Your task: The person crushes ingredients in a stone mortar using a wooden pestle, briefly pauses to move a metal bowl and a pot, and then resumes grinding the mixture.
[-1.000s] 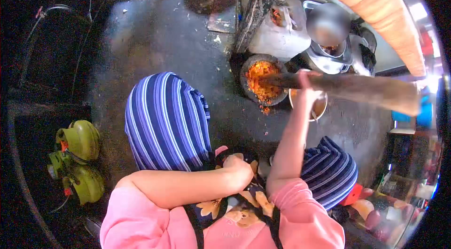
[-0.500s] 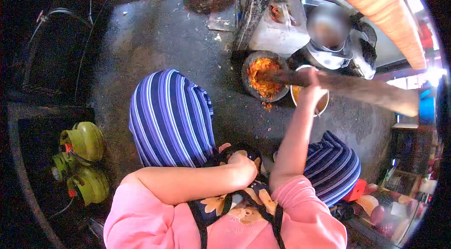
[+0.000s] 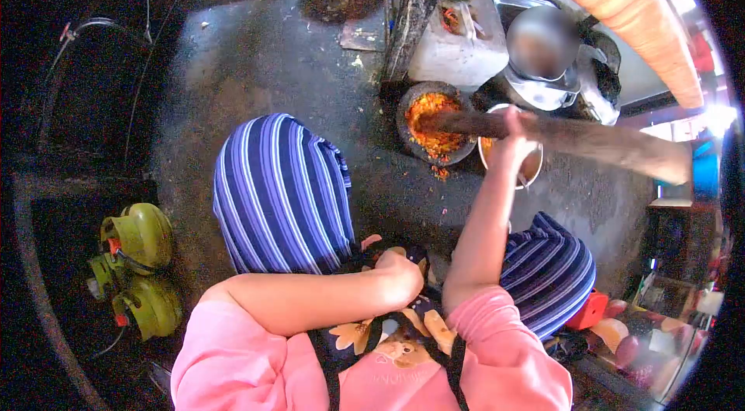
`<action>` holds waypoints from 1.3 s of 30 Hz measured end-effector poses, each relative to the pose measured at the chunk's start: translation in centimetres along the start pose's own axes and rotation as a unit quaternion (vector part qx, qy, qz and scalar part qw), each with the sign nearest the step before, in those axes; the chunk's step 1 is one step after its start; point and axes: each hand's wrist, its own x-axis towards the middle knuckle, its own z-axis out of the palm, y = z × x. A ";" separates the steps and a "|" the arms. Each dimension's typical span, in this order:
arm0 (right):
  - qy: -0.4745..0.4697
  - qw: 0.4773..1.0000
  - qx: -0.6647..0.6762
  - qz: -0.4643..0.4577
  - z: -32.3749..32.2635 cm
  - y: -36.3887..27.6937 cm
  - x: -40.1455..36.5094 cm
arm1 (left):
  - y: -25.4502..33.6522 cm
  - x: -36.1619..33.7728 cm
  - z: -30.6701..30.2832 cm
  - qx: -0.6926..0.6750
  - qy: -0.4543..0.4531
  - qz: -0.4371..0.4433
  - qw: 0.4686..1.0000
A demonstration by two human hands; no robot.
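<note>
My right hand (image 3: 512, 143) is wrapped around a long, thick wooden pestle (image 3: 605, 147). The pestle's dark end rests in orange-red mash (image 3: 428, 110) inside a round stone mortar (image 3: 409, 145). Bits of mash have spilled in front of the mortar. Under my right hand stands a bowl or pot (image 3: 531, 170) with a pale rim, partly covered by the hand and pestle. My left hand (image 3: 400, 276) is curled in against the dark floral apron (image 3: 353, 335); its fingertips are hidden, along with anything they hold.
Behind the mortar stand a pale block-like stove (image 3: 458, 54) and metal pans (image 3: 543, 93). A dark wooden post (image 3: 419, 7) rises beside them. Green gas cylinders (image 3: 143, 236) stand at the left. Striped cloth covers my knees (image 3: 283, 194).
The pestle's end has shifted slightly within the mash, and my right hand still grips it. My left hand stays in nearly the same place. The view has moved a little.
</note>
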 end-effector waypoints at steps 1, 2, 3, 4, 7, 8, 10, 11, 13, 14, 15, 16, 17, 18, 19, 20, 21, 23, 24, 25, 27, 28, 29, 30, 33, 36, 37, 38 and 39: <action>-0.066 0.997 -0.026 -0.031 0.7 -2.9 0.5 | -0.3 -0.4 0.1 -0.002 -0.001 0.002 1.000; -0.081 0.996 -0.001 -0.047 1.9 -5.1 0.5 | -0.7 -1.0 0.2 0.002 0.057 0.027 0.998; -0.095 0.993 0.026 -0.063 2.9 -6.5 0.4 | -0.9 -1.4 0.3 0.008 0.115 0.049 0.992; -0.106 0.994 0.012 -0.029 3.2 -6.9 0.2 | -1.2 -0.8 0.7 0.042 0.152 0.057 0.986; -0.030 0.975 -0.193 -0.106 2.1 2.1 -1.0 | -1.1 0.3 0.6 0.020 0.113 0.069 0.991; -0.043 0.993 -0.096 -0.056 0.3 5.4 -1.4 | -0.9 0.3 0.9 0.005 0.120 0.065 0.991; -0.021 0.999 0.039 0.008 0.5 5.2 -2.8 | -1.6 -1.4 0.7 0.009 0.153 0.100 0.983; 0.024 0.997 0.063 0.028 1.1 3.1 -4.1 | -1.4 -1.3 1.0 0.007 0.148 0.101 0.984; 0.023 0.999 -0.008 -0.025 1.6 0.9 -2.4 | -1.0 -0.8 1.2 0.000 0.117 0.069 0.991; -0.023 0.999 0.005 -0.033 1.5 -0.4 -0.7 | -1.0 -2.0 0.2 0.002 0.100 0.082 0.992; -0.046 0.997 -0.017 -0.064 2.7 -3.9 -0.6 | -1.0 -1.8 0.2 -0.002 0.099 0.086 0.991; -0.069 0.996 -0.023 -0.054 3.5 -6.5 -0.4 | -0.9 -1.5 0.3 0.016 0.096 0.060 0.993; -0.085 0.992 -0.045 -0.079 3.4 -7.3 0.4 | -0.8 -1.3 0.3 0.037 0.092 0.032 0.995; -0.071 0.991 -0.069 -0.092 3.7 -7.2 0.4 | -0.8 -2.1 0.7 0.124 0.189 -0.002 0.974; -0.057 0.988 -0.092 -0.107 4.1 -6.9 0.1 | -1.0 -2.1 0.3 0.126 0.189 -0.003 0.974; -0.049 0.986 -0.118 -0.108 3.6 -3.8 0.2 | -1.3 -2.0 -0.3 0.078 0.158 0.032 0.984; -0.042 0.983 -0.143 -0.109 2.5 0.9 0.0 | -1.5 -2.0 -0.7 0.029 0.126 0.067 0.989; -0.057 0.996 -0.070 0.023 0.0 7.6 -2.5 | -1.3 -2.7 -0.4 0.004 0.141 0.076 0.987; -0.054 0.998 -0.036 0.018 -0.1 7.4 -2.8 | -1.6 -2.9 -0.4 -0.023 0.157 0.085 0.984; -0.048 0.999 -0.007 0.019 0.5 6.1 -3.7 | -1.6 -2.7 0.0 -0.026 0.165 0.084 0.982; -0.013 0.998 -0.032 -0.054 2.3 1.4 -3.4 | -1.3 -2.2 0.6 -0.015 0.170 0.069 0.983; -0.017 0.999 -0.021 -0.043 2.8 -0.8 -2.2 | -1.6 -1.9 0.2 -0.017 0.170 0.069 0.983; -0.079 0.989 -0.089 -0.086 3.1 -3.9 -1.1 | -1.6 -1.6 0.0 0.009 0.124 0.077 0.989; -0.105 0.986 -0.052 -0.116 4.2 -7.1 -0.8 | -1.3 -1.3 0.0 0.035 0.077 0.089 0.992; -0.126 0.979 -0.109 -0.115 4.9 -9.9 0.2 | -1.4 -1.5 -0.4 0.038 0.121 0.055 0.990; -0.171 0.972 -0.147 -0.059 1.6 1.9 -0.3 | -1.7 -0.7 0.4 0.009 0.148 0.077 0.986; -0.189 0.962 -0.193 -0.029 0.1 6.5 -0.6 | -1.5 -0.9 0.7 0.011 0.147 0.076 0.986; -0.183 0.977 -0.100 0.043 -0.8 6.7 -1.5 | -1.2 -1.3 0.9 -0.002 0.158 0.072 0.985; -0.180 0.977 -0.001 0.113 -0.8 6.9 -2.1 | -1.5 -1.5 0.7 -0.015 0.171 0.062 0.983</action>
